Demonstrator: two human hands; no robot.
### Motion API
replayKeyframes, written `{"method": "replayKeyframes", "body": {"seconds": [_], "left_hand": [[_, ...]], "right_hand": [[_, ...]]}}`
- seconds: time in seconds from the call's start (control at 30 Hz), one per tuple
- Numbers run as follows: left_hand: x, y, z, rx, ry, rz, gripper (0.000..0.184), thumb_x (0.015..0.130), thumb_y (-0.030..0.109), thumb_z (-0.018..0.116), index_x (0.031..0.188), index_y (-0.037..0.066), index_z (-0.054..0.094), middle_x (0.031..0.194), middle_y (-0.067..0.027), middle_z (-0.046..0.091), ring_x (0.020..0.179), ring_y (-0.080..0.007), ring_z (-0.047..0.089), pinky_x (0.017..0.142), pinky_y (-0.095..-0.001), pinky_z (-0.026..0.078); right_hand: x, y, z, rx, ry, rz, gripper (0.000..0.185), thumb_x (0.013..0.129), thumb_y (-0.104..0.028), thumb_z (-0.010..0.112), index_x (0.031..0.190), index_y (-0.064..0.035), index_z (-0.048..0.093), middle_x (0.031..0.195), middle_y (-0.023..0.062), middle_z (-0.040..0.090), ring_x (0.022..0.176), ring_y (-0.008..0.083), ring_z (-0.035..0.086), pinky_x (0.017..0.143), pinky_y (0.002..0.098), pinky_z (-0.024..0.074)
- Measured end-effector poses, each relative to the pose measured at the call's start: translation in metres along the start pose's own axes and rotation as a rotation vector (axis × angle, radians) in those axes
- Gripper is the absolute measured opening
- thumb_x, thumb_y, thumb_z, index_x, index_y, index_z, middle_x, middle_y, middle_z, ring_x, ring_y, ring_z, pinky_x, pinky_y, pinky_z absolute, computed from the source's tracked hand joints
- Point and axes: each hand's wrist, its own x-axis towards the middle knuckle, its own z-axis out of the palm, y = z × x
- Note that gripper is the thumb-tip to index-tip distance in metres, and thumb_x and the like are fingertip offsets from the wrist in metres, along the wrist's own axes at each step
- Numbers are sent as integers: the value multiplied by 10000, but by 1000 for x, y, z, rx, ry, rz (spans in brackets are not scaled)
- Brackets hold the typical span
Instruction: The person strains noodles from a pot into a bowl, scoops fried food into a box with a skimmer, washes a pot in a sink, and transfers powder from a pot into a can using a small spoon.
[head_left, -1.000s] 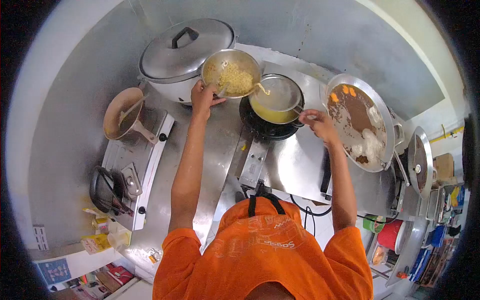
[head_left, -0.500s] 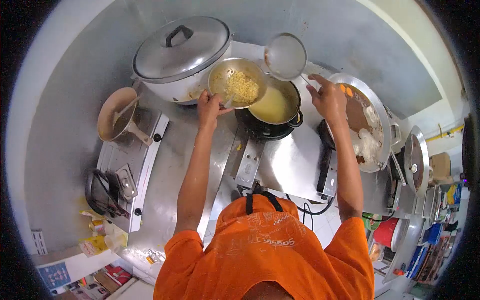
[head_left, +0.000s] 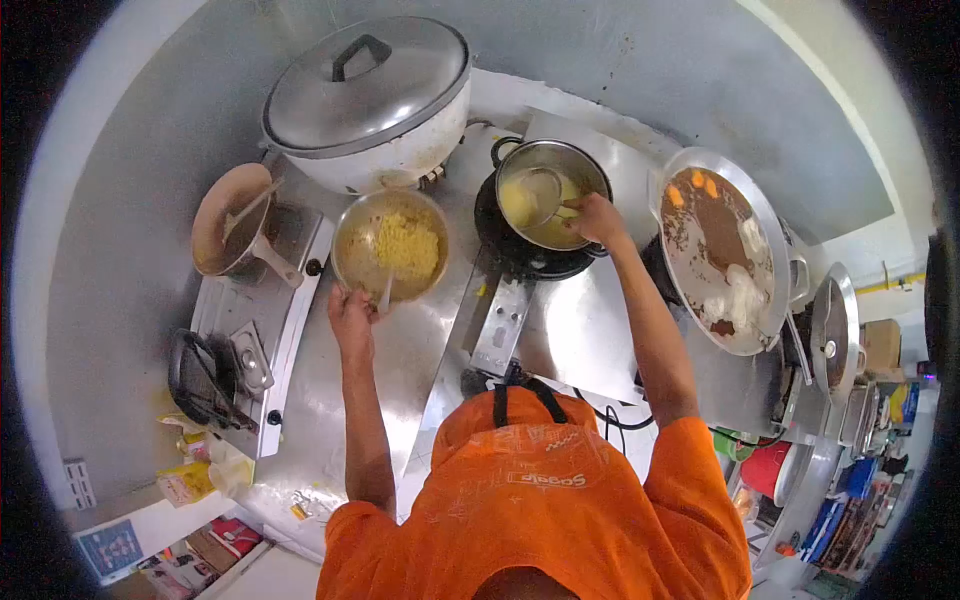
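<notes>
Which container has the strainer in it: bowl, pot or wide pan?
The pot, under the right hand. The strainer is down inside its rim; the bowl in the left hand and the wide pan show none.

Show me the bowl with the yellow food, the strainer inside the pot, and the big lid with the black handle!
Bowl [head_left: 353, 248]: head view, on its bare inside wall.
Strainer [head_left: 533, 196]: head view, on its round mesh.
Big lid [head_left: 368, 95]: head view, on its shiny metal top.
</notes>
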Motion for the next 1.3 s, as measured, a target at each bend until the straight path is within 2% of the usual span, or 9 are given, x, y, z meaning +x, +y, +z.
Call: {"method": "replayKeyframes", "body": {"seconds": [0.2,0.43,0.53,0.63,0.73,0.93,1.03,1.23,1.3], "left_hand": [[-47,-3,-42,-12,122,-78,242,872,103,535,1114,103,537,1022,-49,605,821,-181,648,642,-380,592],[-59,-21,-70,-14,195,-107,322,848,88,550,1169,96,532,1064,-83,603,844,-219,650,657,-391,606],[-57,-31,-76,-32,200,-126,345,834,80,547,1178,93,530,1073,-88,601,869,-228,653,653,-390,606],[-57,-26,-72,11,193,-113,355,824,73,543,1178,91,531,1063,-82,603,856,-221,654,650,-388,604],[-63,-24,-62,-9,205,-110,345,825,70,542,1170,88,532,1041,-78,606,815,-204,649,649,-386,603],[-55,-36,-63,-20,157,-116,293,841,75,539,1134,76,536,1017,-79,609,790,-193,658,615,-370,601],[-56,-32,-58,-31,142,-145,272,837,76,540,1108,71,538,1027,-86,607,789,-198,663,593,-367,602],[-56,-27,-56,-27,80,-121,279,834,75,539,1113,70,540,1063,-91,597,788,-214,664,595,-366,604],[-56,-26,-56,-35,82,-119,296,833,73,537,1129,74,542,1059,-84,595,781,-212,664,595,-365,606]], "right_hand": [[-20,34,-8,672,114,-263,431,798,-133,737,1210,-31,665,1061,79,726,935,146,645,874,306,486],[-65,3,-81,147,73,86,427,780,-253,737,1197,-173,696,898,143,715,854,228,682,839,329,517],[-50,19,-59,-330,246,-103,417,746,-291,737,1160,-251,714,891,144,699,853,271,684,800,373,539],[-33,21,-66,-331,70,-45,397,726,-295,750,1120,-258,730,980,117,710,904,284,685,806,404,548],[-25,16,-64,-173,-100,-87,379,724,-311,748,1094,-231,743,992,132,711,906,289,683,812,390,544],[15,34,21,471,78,-186,396,708,-296,763,1084,-172,746,1033,195,698,925,328,680,856,371,519],[5,35,22,568,105,3,409,717,-242,789,1100,-109,734,1061,181,707,929,293,687,882,353,505],[-51,18,-32,809,112,-45,418,789,-161,754,1162,13,676,996,98,740,902,150,657,814,310,503],[-52,32,-37,664,117,-15,392,770,-171,761,1151,-98,703,985,90,737,835,184,679,762,344,517]]}}
